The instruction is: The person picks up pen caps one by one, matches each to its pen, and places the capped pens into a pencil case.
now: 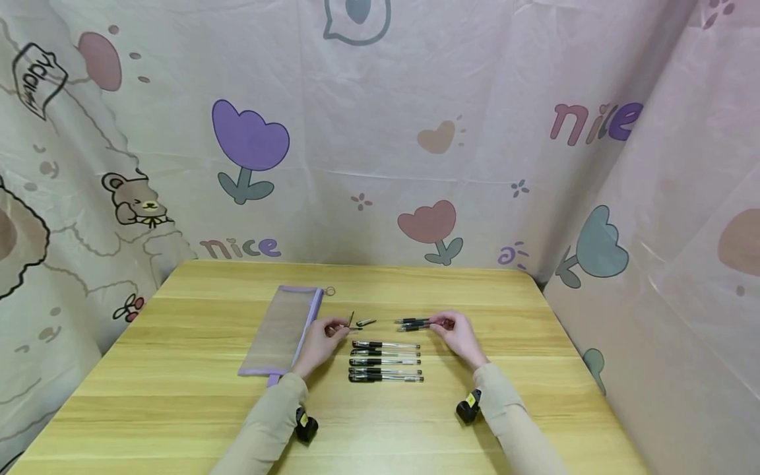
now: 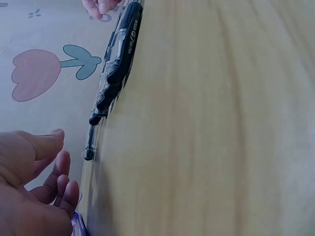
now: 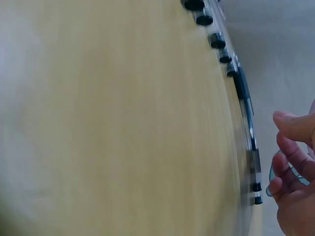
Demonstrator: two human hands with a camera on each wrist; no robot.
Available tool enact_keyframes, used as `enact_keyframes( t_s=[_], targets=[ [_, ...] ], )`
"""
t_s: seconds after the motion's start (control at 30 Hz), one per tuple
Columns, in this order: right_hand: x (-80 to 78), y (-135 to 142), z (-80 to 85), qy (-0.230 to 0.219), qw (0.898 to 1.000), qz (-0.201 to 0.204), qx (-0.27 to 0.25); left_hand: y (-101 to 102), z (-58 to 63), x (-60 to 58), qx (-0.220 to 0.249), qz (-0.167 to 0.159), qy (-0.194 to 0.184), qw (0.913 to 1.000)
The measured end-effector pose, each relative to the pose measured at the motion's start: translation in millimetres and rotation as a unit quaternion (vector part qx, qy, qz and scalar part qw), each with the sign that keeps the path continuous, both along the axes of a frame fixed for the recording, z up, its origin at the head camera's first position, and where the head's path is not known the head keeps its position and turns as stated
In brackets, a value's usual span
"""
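My left hand is bent near the tabletop. Thin dark pieces and a small pen cap lie by its fingertips. In the left wrist view, a gap shows between the thumb and the fingers, and no held thing is visible. My right hand hovers at the ends of a few dark pens. Its thumb and fingers stand apart in the right wrist view. Between the hands, nearer me, several black-capped gel pens lie side by side with their caps to the left.
A mesh pouch with purple edging and a key ring lies left of my left hand. Black boxes are strapped at both wrists. A printed curtain hangs behind the wooden table.
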State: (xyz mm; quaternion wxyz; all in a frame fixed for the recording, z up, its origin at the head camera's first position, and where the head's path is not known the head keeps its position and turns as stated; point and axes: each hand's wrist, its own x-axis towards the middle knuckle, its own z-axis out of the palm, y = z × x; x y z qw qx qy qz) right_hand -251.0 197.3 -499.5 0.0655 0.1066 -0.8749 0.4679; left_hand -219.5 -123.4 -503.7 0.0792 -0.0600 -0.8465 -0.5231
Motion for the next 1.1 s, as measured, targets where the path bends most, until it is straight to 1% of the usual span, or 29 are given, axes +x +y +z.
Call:
enact_keyframes(
  t_s=[0.1,0.17,0.37,0.53,0.63,0.77,0.83,0.9,1.0,1.1],
  targets=[
    [-4.7,1,0.4,0.010,1.000,-0.006,0.029,-1,0.5,-0.8,0.000,0.007,0.001,1.0000],
    [-7.8,2,-1.3,0.011,0.999,-0.003,0.047,-1,-0.3,-0.7,-0.006,0.008,0.010,0.9999],
    [-12.4,2,-4.1,0.001,0.997,0.011,0.080,0,-0.6,0.6,-0.011,0.012,0.029,0.9994],
    [-13.8,1,-3.3,-0.005,0.996,0.012,0.089,1,0.6,0.9,-0.003,0.017,0.023,0.9996],
    [-14.4,2,-3.3,-0.005,0.996,0.012,0.092,1,0.7,1.3,-0.005,0.015,0.027,0.9995],
    [-15.2,2,-3.6,-0.009,0.995,0.009,0.096,1,1.3,1.6,-0.007,0.012,0.015,0.9998],
    [-15.5,2,-3.7,-0.013,0.995,0.005,0.098,1,1.4,1.7,-0.007,0.011,0.002,0.9999],
    [-15.9,1,-3.7,-0.015,0.995,0.004,0.099,1,1.5,2.3,-0.010,0.009,0.000,0.9999],
    [-16.3,1,-3.5,-0.014,0.994,0.001,0.104,1,1.9,3.2,-0.014,0.006,0.003,0.9999],
    [-16.9,0,-3.4,-0.013,0.994,-0.001,0.106,1,2.6,3.7,-0.018,0.004,0.015,0.9997]
  ],
)
